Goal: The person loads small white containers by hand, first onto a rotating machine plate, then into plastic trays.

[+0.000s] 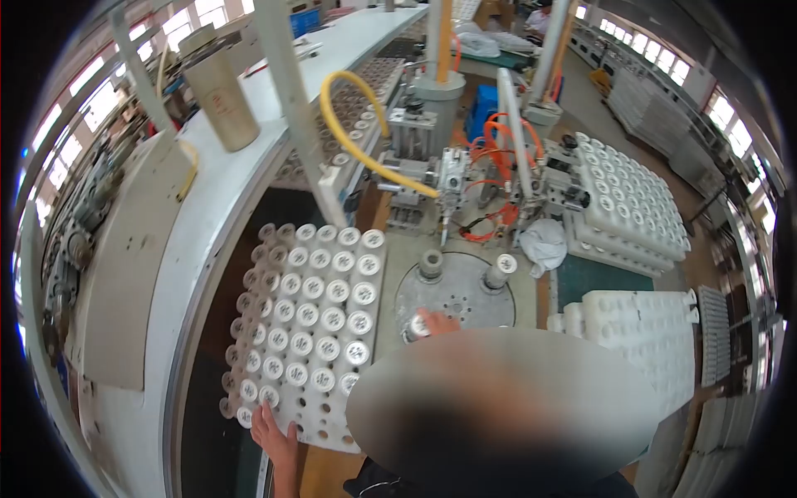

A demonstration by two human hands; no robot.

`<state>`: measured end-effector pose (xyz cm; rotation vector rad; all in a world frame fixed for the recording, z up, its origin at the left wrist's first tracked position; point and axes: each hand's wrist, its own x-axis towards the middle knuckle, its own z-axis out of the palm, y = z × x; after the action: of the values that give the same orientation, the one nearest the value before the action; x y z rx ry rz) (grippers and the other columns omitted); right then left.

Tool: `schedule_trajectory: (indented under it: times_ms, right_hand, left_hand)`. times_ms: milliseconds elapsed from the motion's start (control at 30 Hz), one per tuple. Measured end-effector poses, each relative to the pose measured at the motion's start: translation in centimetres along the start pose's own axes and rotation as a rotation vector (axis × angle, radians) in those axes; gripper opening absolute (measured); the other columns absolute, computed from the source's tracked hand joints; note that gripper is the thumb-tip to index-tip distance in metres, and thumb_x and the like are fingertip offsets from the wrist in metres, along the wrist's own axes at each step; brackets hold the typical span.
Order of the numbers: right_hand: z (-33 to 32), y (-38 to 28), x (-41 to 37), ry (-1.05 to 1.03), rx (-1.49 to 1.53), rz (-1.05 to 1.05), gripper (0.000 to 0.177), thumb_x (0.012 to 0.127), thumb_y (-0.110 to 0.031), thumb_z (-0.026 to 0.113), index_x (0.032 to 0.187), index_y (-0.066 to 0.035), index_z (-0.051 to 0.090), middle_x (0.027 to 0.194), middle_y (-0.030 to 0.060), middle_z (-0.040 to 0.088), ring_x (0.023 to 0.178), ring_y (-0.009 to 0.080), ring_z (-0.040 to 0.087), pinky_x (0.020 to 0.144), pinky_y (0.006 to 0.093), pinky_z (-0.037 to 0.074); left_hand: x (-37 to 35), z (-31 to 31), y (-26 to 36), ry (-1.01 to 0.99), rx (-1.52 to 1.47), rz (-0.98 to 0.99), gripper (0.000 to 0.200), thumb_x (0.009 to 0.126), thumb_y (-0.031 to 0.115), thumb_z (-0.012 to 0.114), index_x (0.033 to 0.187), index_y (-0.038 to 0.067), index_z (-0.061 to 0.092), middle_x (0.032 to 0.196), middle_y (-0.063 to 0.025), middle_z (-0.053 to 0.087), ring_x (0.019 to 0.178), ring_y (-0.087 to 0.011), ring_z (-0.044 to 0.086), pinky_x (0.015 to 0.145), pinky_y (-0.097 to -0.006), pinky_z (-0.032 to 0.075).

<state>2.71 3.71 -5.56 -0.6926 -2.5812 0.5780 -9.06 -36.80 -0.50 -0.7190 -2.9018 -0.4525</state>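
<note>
Workshop point(573, 108), left hand point(276, 440) at tray point(313, 418) of round pieces point(307, 314)

Here's the pale tray point(314, 425), lying flat, with row after row of round white pieces point(364, 293) standing in it, dark marks showing on their top faces. Down at its near edge, bare round holes show. Across on the grey, round turntable point(469, 284), a single white piece point(417, 327) sits at the near left rim, while another white piece point(506, 264) stands raised at the far right.
</note>
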Motion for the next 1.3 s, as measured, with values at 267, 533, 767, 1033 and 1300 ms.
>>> schedule_trajectory:
  times_ms: [267,533,767,1033,1300]
  right_hand:
    - [-4.3,1.5,-6.0,-0.132,0.145,0.241,0.078,0.074,-0.031,0.071,0.141,-0.016,0.034,0.104,0.0176,0.056,0.09,0.0351,0.057,0.078,0.0439,0.046]
    - [-7.3,11.4,-13.0,0.156,0.208,0.641,0.034,0.079,-0.016,0.061,0.111,-0.006,0.06,0.091,0.0142,0.062,0.086,0.0326,0.059,0.076,0.0417,0.047]
    - [-7.4,8.5,-4.8,-0.196,-0.227,0.052,0.035,0.078,-0.017,0.059,0.113,-0.012,0.058,0.085,0.0068,0.061,0.083,0.0269,0.057,0.076,0.0426,0.042]
    - [-2.9,0.3,-1.4,-0.22,-0.008,-0.273,0.053,0.079,-0.028,0.062,0.128,-0.015,0.047,0.122,0.0091,0.051,0.115,0.027,0.045,0.095,0.0458,0.033]
    - [-18.3,8.4,-3.1,0.06,0.29,0.014,0.041,0.079,-0.023,0.065,0.117,-0.011,0.057,0.122,0.0119,0.051,0.114,0.0308,0.046,0.096,0.0443,0.035]
  left_hand:
    - [4.9,2.4,19.5,-0.406,-0.737,0.223,0.042,0.074,0.005,0.067,0.115,0.004,0.056,0.104,-0.0144,0.061,0.096,-0.0302,0.059,0.083,-0.0382,0.048]
    - [5.9,13.0,40.8,-0.417,-0.468,0.857,0.066,0.07,0.017,0.074,0.128,0.011,0.045,0.122,-0.0164,0.049,0.11,-0.0339,0.051,0.087,-0.0419,0.047]
    - [9.3,8.9,36.3,-0.418,-0.572,0.736,0.031,0.069,0.01,0.066,0.097,0.006,0.055,0.098,-0.0154,0.053,0.091,-0.0359,0.054,0.074,-0.0426,0.047]
    - [11.6,3.3,29.3,-0.184,-0.574,0.301,0.028,0.073,0.009,0.063,0.102,0.007,0.06,0.081,-0.0096,0.06,0.064,-0.0224,0.056,0.06,-0.0336,0.046]
    - [10.7,7.1,33.4,-0.385,-0.602,0.439,0.035,0.072,0.01,0.066,0.107,0.009,0.061,0.083,-0.0089,0.059,0.073,-0.0241,0.057,0.068,-0.0346,0.047]
